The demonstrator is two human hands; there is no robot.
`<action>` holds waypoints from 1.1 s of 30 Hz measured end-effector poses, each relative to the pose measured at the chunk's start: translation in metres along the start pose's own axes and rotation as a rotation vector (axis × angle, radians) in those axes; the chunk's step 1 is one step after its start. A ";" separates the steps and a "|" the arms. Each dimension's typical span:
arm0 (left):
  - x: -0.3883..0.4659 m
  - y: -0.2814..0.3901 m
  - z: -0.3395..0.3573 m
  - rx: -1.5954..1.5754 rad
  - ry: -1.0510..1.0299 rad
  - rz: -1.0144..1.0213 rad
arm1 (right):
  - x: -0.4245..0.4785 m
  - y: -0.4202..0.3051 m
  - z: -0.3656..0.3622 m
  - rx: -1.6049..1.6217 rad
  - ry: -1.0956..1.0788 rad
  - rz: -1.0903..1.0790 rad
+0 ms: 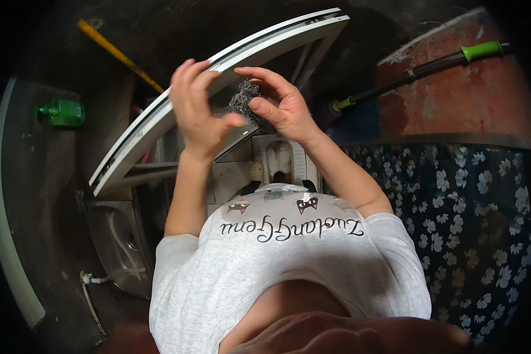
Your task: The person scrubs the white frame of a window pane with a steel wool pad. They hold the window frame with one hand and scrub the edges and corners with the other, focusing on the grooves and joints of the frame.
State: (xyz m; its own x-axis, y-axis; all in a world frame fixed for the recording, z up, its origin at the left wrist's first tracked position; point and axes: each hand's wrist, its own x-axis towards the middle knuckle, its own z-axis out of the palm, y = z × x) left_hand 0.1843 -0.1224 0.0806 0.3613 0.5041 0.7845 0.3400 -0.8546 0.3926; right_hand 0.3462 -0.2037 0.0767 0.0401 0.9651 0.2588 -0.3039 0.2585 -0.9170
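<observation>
In front of my chest, my right hand (283, 104) holds a clump of dark grey steel wool (246, 95) between its thumb and curled fingers. My left hand (197, 108) is raised beside it, slightly blurred, with its thumb out and its fingers apart; I see nothing in it. Just beyond both hands runs the top edge of a white-framed glazed door (132, 141). Whether the left fingertips touch the frame, I cannot tell.
Below lies a stained squat toilet (279, 157) among tiles. At left are a metal sink (110, 248) and a green bottle (64, 113). A yellow pole (119, 55) leans behind the door. On the right are a green-handled pole (416, 73) and a dark floral curtain (460, 212).
</observation>
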 end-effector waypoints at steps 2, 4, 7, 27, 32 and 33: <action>0.010 -0.006 -0.012 0.193 -0.041 0.006 | 0.004 0.000 -0.021 -0.081 0.131 -0.077; 0.014 -0.011 -0.016 0.364 -0.151 -0.034 | 0.007 -0.001 -0.039 -0.109 0.313 -0.131; 0.013 -0.009 -0.014 0.534 -0.251 -0.018 | 0.013 0.010 -0.073 -0.195 0.578 -0.194; 0.064 0.029 0.030 0.480 -0.305 -0.075 | 0.082 -0.066 -0.225 -1.441 0.866 -0.465; 0.060 0.032 0.026 0.501 -0.305 -0.074 | 0.085 -0.049 -0.190 -1.336 0.818 -0.465; 0.057 0.031 0.023 0.505 -0.308 -0.085 | 0.079 -0.042 -0.167 -1.351 0.701 -0.603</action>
State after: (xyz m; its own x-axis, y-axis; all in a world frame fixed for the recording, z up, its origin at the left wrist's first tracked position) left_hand 0.2359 -0.1172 0.1265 0.5243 0.6452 0.5556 0.7220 -0.6828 0.1116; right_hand 0.5207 -0.1310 0.0852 0.3506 0.4490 0.8219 0.9044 0.0658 -0.4217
